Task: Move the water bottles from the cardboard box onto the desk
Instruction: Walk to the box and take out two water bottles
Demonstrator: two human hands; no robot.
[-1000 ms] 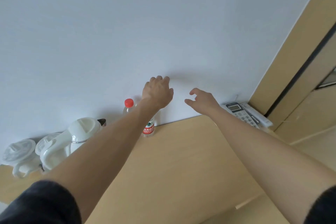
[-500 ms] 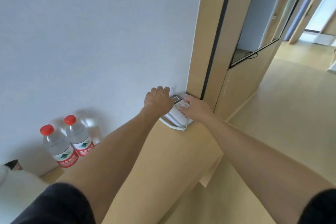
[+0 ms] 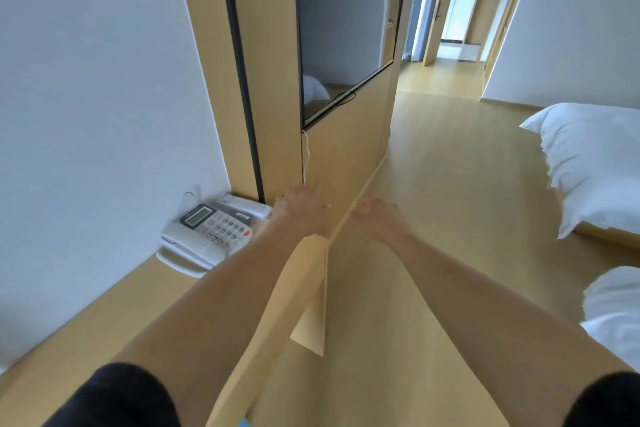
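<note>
A wooden desk [image 3: 114,315] runs along the lower left of the frame, against a white wall. Wooden floor fills the centre and right, with white bedding [image 3: 595,163] at the right edge. A desk phone [image 3: 211,232] sits left of centre on the desk.

Both bare arms reach forward to mid-frame. The left hand [image 3: 301,208] is spread flat and holds nothing; the right hand [image 3: 379,218] has loosely curled fingers, also holding nothing.

No water bottles or cardboard box are in view, so their direction and long axis cannot be told.

Likely next: find the box, then grip each bottle around its middle and set it upright.
</note>
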